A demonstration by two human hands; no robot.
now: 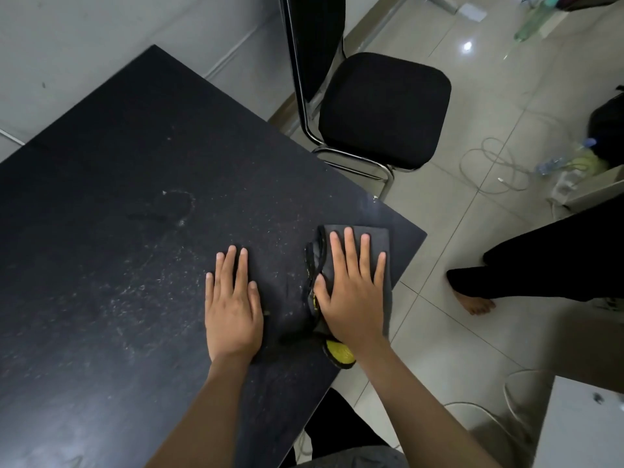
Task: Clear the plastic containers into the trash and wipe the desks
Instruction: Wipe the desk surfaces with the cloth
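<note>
A grey wall (101, 38) runs along the far side, meeting a floor (506, 106) of large glossy pale tiles that catch a bright spot of light. A black padded chair (385, 109) with a chrome frame stands on the tiles, and a thin white cable (489, 163) lies looped beside it. A white cabinet (580, 423) fills the lower right corner.

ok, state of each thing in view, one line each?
left hand: flat, fingers straight, pressing on the cloth
right hand: flat, fingers straight, pressing on the cloth
cloth: dark, yellow underside showing, lying on the desk near its corner
desk: dusty, dried ring mark, unwiped
chair: empty, beside the desk
</note>
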